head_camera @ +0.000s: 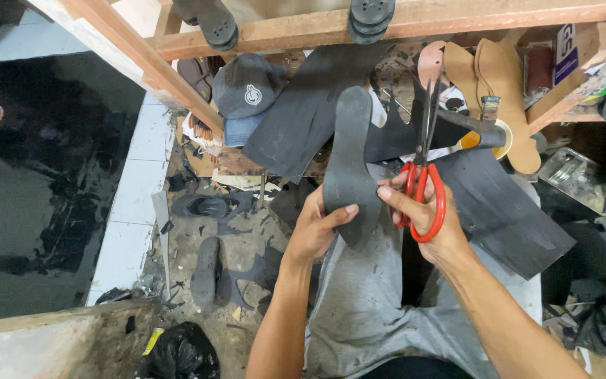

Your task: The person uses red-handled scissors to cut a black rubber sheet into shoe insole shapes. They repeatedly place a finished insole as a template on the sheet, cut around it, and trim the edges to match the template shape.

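Two hands at work over your lap. Your left hand [315,226] grips the lower end of a black rubber sole blank [351,165], thumb across its face, holding it upright and slightly tilted. Your right hand [422,210] is closed through the red loops of the scissors [424,151]; the blades point up, just beside the blank's right edge and apparently shut or nearly so.

Risk, as a judgement: the blank is held only at the bottom, so its long free end could flex or twist against the blades and pull a cut off line. Your left fingertips sit near the scissor pivot and could be nipped if the grip creeps up.

Outward: large black rubber sheets [506,210] lie over your grey trousers [366,302] and the bench, a dark cap [247,85] sits at upper left, tan insole shapes [503,74] at upper right, offcuts and black soles [206,270] litter the floor.

Hard to tell: whether the blades touch the blank; blade tips merge with dark clutter behind. Left fingers are hidden behind the blank.
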{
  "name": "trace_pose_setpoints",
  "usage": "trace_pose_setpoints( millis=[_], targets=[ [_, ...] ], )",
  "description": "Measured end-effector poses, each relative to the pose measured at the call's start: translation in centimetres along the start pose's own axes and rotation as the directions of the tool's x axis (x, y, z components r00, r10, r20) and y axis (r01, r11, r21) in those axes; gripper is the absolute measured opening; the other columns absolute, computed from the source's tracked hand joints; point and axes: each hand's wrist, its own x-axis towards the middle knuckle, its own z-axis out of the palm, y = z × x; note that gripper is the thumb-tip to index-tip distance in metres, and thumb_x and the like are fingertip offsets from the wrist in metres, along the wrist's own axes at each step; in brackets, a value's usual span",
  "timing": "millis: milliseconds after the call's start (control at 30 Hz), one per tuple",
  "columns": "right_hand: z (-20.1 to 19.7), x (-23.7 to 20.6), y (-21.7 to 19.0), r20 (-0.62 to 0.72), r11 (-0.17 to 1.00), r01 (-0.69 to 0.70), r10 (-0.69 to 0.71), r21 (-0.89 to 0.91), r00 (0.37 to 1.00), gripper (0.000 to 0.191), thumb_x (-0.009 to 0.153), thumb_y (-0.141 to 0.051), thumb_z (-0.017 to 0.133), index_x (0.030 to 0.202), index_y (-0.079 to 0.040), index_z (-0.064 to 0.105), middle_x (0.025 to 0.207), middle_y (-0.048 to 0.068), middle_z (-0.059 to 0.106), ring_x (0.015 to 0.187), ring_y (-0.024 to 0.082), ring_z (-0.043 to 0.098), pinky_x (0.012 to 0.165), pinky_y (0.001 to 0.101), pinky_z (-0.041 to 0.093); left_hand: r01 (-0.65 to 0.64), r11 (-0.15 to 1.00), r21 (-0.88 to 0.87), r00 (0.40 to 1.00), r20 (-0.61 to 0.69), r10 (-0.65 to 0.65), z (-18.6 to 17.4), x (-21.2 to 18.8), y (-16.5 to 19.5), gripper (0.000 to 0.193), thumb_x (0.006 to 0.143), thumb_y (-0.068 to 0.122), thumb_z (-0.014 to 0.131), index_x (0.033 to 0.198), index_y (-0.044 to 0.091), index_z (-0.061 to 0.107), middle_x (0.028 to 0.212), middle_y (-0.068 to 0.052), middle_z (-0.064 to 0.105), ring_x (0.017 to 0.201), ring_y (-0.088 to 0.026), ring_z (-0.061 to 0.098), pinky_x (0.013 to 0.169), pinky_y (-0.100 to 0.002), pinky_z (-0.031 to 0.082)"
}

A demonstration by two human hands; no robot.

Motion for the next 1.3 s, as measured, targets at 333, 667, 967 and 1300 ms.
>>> trace_pose_setpoints(
  millis=[333,667,967,1300],
  targets=[
    [-1.6,-0.1,1.1,0.235,0.973,-0.223,0.229,-0.052,0.945,0.027,0.096,-0.032,0.062,0.090,-0.008,0.052,0.062,0.001,0.049,0.050,0.012,0.048,0.047,0.0286,0.040,-0.039,0.972,-0.230,0.990,-0.141,0.006,-1.8,-0.3,0.6,0.040,0.096,0.005,0.069,0.133,-0.004,0.056,0.119,-0.010,0.068,0.108,-0.016,0.066,0.099,-0.033,0.052],
    [-2.7,-2.5,0.5,0.424,0.878,0.015,0.216,-0.478,0.880,0.048,0.098,-0.054,0.044,0.088,-0.008,0.055,0.057,0.001,0.050,0.049,0.011,0.049,0.049,0.0256,0.041,-0.113,0.991,-0.069,0.992,-0.071,0.108,-0.9,1.8,1.4,0.049,0.095,0.003,0.071,0.140,-0.004,0.052,0.127,-0.009,0.066,0.117,-0.016,0.063,0.102,-0.031,0.050],
    [-3.3,-2.8,0.2,0.302,0.858,-0.118,0.300,-0.499,0.905,0.050,0.091,-0.056,0.047,0.090,-0.010,0.064,0.048,0.002,0.045,0.035,0.013,0.044,0.035,0.0278,0.037,-0.102,0.994,-0.047,0.994,-0.051,0.100,-1.2,1.7,0.9,0.050,0.095,0.004,0.072,0.141,-0.005,0.053,0.128,-0.011,0.066,0.118,-0.018,0.064,0.105,-0.032,0.050],
    [-2.7,3.4,-0.8,0.105,0.941,-0.251,0.280,-0.228,0.954,0.047,0.097,-0.053,0.055,0.078,-0.010,0.051,0.052,0.002,0.044,0.040,0.015,0.044,0.039,0.0289,0.035,-0.491,0.642,0.589,0.812,0.041,0.582,-0.9,2.6,2.0,0.026,0.078,-0.013,0.068,0.098,0.003,0.074,0.145,-0.013,0.048,0.131,-0.024,0.052,0.109,-0.033,0.042]
  ],
)
